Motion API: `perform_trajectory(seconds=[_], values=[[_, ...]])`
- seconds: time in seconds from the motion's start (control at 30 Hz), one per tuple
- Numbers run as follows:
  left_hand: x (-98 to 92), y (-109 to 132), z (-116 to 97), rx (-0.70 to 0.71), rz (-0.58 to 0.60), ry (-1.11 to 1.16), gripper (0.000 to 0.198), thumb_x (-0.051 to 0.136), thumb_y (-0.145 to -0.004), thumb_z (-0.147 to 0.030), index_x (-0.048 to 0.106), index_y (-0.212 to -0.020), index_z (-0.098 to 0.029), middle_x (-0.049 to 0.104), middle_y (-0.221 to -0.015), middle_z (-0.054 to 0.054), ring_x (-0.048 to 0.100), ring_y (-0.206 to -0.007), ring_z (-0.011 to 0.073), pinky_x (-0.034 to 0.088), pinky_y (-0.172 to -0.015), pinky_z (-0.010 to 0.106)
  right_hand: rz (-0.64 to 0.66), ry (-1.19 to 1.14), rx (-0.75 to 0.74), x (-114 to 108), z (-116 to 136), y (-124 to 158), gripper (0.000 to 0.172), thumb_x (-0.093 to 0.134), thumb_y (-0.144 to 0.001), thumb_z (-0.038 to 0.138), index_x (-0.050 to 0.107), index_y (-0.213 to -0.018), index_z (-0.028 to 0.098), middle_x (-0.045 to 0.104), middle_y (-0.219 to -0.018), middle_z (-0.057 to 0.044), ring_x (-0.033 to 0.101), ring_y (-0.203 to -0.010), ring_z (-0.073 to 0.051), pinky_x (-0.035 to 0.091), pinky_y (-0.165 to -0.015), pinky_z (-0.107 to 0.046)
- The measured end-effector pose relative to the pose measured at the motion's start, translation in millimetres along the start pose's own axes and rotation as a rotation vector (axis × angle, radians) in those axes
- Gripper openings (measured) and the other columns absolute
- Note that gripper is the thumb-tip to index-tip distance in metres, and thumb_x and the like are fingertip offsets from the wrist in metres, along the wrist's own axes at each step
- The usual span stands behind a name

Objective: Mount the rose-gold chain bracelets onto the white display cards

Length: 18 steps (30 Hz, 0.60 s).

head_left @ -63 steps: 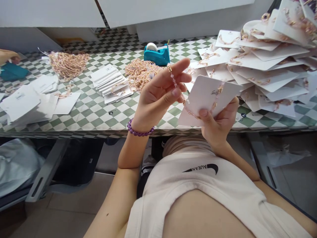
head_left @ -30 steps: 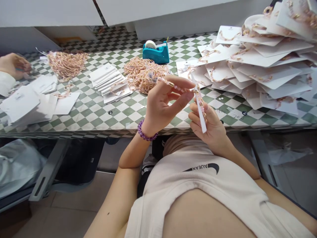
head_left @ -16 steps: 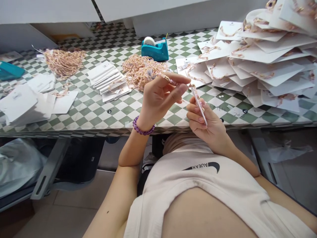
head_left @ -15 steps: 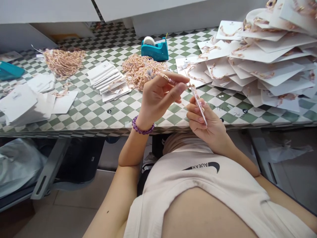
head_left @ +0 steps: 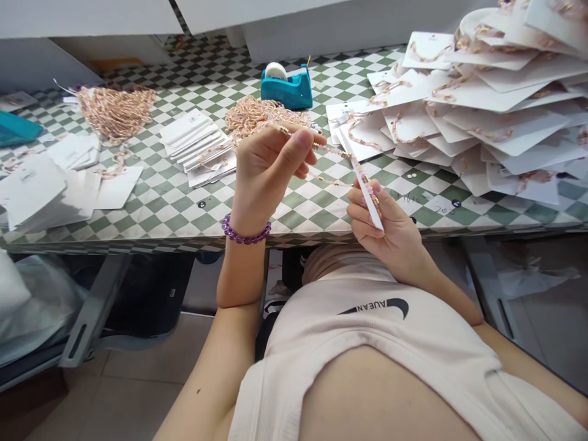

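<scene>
My left hand (head_left: 271, 165), with a purple bead bracelet (head_left: 247, 230) on its wrist, pinches a strand of pink and gold beads (head_left: 337, 152) between thumb and fingers. The strand stretches across to a white card (head_left: 367, 190), which is seen nearly edge-on. Closed around that card's lower part is my right hand (head_left: 386, 226), its thumb on the side where beads lie against the card. A second length of the strand hangs slack between the hands. Both hands are above the table's front edge.
On the checkered table (head_left: 294, 214) lie a heap of bead strands (head_left: 257, 116), a stack of white cards (head_left: 197, 147) and another bead bundle (head_left: 114, 110). A teal tape dispenser (head_left: 287, 89) stands behind. Carded strands (head_left: 496, 116) pile high at right; loose cards (head_left: 59, 184) lie left.
My left hand has moved left, away from the card, drawing the bead strand out between the hands. My right hand stays nearly in place; the card shows a little more of its face.
</scene>
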<state>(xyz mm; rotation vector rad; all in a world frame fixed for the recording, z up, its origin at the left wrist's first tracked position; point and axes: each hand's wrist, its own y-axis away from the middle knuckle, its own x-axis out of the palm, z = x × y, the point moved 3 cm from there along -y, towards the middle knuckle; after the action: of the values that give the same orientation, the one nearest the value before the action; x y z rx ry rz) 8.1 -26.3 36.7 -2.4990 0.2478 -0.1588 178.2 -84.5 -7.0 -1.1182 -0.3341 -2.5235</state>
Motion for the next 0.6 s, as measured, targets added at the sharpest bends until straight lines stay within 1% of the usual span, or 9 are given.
perform_trajectory(seconds=[0.1,0.2,0.27,0.37,0.43,0.5,0.57,0.6], values=[[-3.5,0.4,-5.2,0.044,-0.027,-0.094,0.042,0.072,-0.093,-0.046,0.073,-0.064,-0.016,0.066,-0.060,0.001,0.054,-0.049,0.0031,0.038,-0.042,0.017,0.002,-0.015,-0.015,1.6,0.4,0.5,0.037,0.088,-0.075,0.040,0.057,-0.077,0.020,0.040,-0.062,0.008,0.018,-0.045,-0.002,0.027,-0.034,-0.012],[-7.5,-0.4,-6.3,0.073,-0.024,-0.123,0.041,0.071,-0.094,-0.047,0.073,-0.066,-0.016,0.060,-0.055,-0.001,0.049,-0.046,0.0033,0.031,-0.040,0.020,0.015,0.011,-0.029,2.9,0.7,0.6,0.036,0.087,-0.077,0.041,0.057,-0.076,0.021,0.039,-0.061,0.008,0.019,-0.044,-0.003,0.028,-0.034,-0.014],[-9.3,-1.1,-6.2,0.095,-0.009,-0.116,0.039,0.070,-0.094,-0.048,0.076,-0.071,-0.017,0.060,-0.055,-0.001,0.047,-0.046,0.0033,0.029,-0.039,0.021,0.033,0.030,-0.034,3.4,1.0,0.4,0.036,0.085,-0.078,0.042,0.057,-0.076,0.021,0.038,-0.060,0.008,0.019,-0.044,-0.003,0.029,-0.035,-0.015],[-10.5,-2.3,-6.0,0.135,0.012,-0.088,0.038,0.070,-0.093,-0.051,0.081,-0.079,-0.018,0.063,-0.055,0.000,0.049,-0.046,0.0032,0.027,-0.038,0.021,0.053,0.039,-0.047,2.3,1.7,-0.1,0.035,0.085,-0.079,0.043,0.058,-0.077,0.021,0.039,-0.060,0.008,0.019,-0.043,-0.003,0.029,-0.035,-0.015],[-10.4,-3.1,-6.2,0.151,0.023,-0.062,0.036,0.070,-0.093,-0.051,0.082,-0.081,-0.019,0.064,-0.054,0.000,0.048,-0.045,0.0028,0.025,-0.036,0.020,0.064,0.048,-0.063,0.7,1.8,-0.2,0.034,0.085,-0.079,0.043,0.058,-0.077,0.021,0.041,-0.060,0.008,0.019,-0.043,-0.003,0.028,-0.034,-0.015],[-9.7,-3.6,-7.4,0.164,0.028,-0.038,0.036,0.071,-0.092,-0.050,0.082,-0.077,-0.019,0.063,-0.052,-0.001,0.046,-0.042,0.0022,0.023,-0.034,0.020,0.075,0.075,-0.077,-0.4,0.9,-0.2,0.034,0.084,-0.081,0.044,0.058,-0.076,0.021,0.040,-0.058,0.008,0.019,-0.041,-0.003,0.028,-0.034,-0.015],[-8.8,-3.8,-8.7,0.161,0.024,-0.031,0.038,0.071,-0.093,-0.050,0.081,-0.074,-0.019,0.063,-0.051,-0.001,0.044,-0.041,0.0017,0.022,-0.033,0.020,0.078,0.118,-0.092,-0.5,-0.8,-0.8,0.034,0.081,-0.083,0.047,0.058,-0.076,0.022,0.041,-0.057,0.007,0.023,-0.040,-0.003,0.029,-0.034,-0.016],[-8.6,-4.0,-8.9,0.155,0.021,-0.031,0.038,0.071,-0.093,-0.050,0.081,-0.074,-0.018,0.063,-0.051,-0.001,0.044,-0.041,0.0016,0.022,-0.033,0.020,0.070,0.145,-0.107,-0.4,-1.6,-1.6,0.034,0.080,-0.083,0.049,0.059,-0.079,0.022,0.045,-0.059,0.007,0.029,-0.041,-0.004,0.032,-0.035,-0.016]])
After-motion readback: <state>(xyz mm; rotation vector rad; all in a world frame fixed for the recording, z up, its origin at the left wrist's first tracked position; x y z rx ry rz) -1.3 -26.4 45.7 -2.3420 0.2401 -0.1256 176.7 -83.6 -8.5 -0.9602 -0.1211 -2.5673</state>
